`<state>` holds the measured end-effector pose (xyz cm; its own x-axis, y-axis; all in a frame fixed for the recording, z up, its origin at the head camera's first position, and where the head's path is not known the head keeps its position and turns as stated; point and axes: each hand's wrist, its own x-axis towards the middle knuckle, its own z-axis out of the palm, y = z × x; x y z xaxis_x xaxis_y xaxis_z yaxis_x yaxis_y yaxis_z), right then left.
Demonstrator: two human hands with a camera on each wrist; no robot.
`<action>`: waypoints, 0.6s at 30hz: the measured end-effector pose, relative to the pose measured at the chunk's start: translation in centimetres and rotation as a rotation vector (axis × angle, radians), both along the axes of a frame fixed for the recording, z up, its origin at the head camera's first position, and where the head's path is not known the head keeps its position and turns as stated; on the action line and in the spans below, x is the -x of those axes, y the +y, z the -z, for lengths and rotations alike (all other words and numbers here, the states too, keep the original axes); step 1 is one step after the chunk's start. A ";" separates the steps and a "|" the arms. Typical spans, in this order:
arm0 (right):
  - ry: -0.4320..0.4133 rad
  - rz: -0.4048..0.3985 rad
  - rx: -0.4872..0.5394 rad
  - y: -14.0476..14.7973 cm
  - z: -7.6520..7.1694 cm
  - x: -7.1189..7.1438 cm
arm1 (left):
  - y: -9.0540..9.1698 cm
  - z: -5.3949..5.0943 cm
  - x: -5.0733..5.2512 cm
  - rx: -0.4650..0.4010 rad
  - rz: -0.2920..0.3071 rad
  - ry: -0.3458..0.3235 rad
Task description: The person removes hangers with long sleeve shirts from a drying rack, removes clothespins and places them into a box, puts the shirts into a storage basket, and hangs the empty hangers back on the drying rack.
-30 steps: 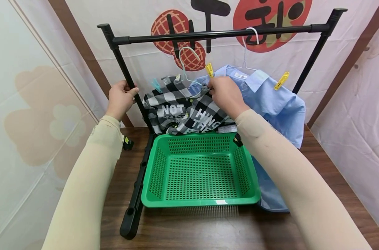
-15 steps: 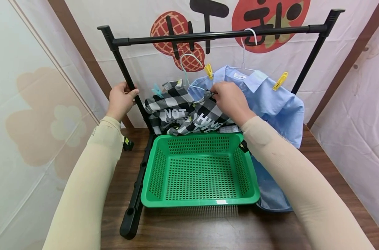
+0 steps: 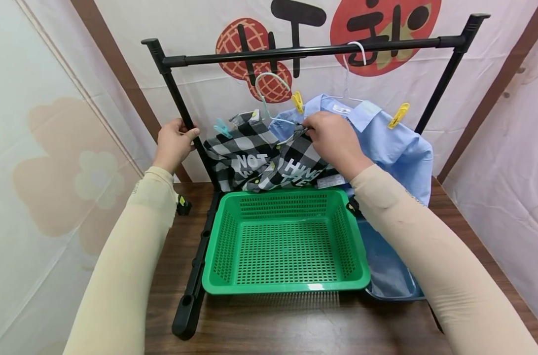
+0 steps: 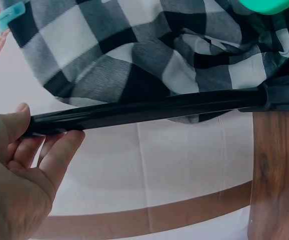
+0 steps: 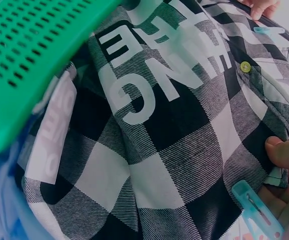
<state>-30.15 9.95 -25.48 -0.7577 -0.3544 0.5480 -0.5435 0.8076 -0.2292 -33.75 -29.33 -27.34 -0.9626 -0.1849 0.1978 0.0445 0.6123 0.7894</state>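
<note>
The left hand [image 3: 173,143] grips the left rack post [image 3: 178,98], probably steadying it. The right hand [image 3: 335,140] pinches the checked shirt [image 3: 246,140] beyond the green basket's [image 3: 286,287] far edge, likely supporting it.

Brown wood-grain worktop [image 3: 269,328], loaded toward its back edge.
Carries a green perforated basket [image 3: 286,287] just in from the back edge, set lengthwise between left and right; next to it, nearer the right edge, a blue basin [image 3: 389,278], partly hidden; near the left edge, a long foot bar [image 3: 197,268] of a black rack [image 3: 313,51], laid from back to front.
</note>
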 end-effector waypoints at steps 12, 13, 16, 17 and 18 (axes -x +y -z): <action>0.107 0.019 0.045 1.9 -3.0 -0.7 | -0.2 0.1 -0.1 -0.008 0.018 0.004; 0.109 0.024 0.046 2.0 -3.3 -0.9 | -0.2 0.1 -0.1 -0.010 0.020 0.004; 0.114 0.037 0.047 2.1 -4.1 -1.3 | -0.2 0.1 -0.1 -0.016 0.025 0.001; 0.117 0.039 0.048 2.2 -4.4 -1.4 | -0.3 0.1 -0.1 -0.017 0.027 -0.002; 0.122 0.040 0.048 2.2 -4.7 -1.6 | -0.3 0.1 -0.1 -0.018 0.027 -0.005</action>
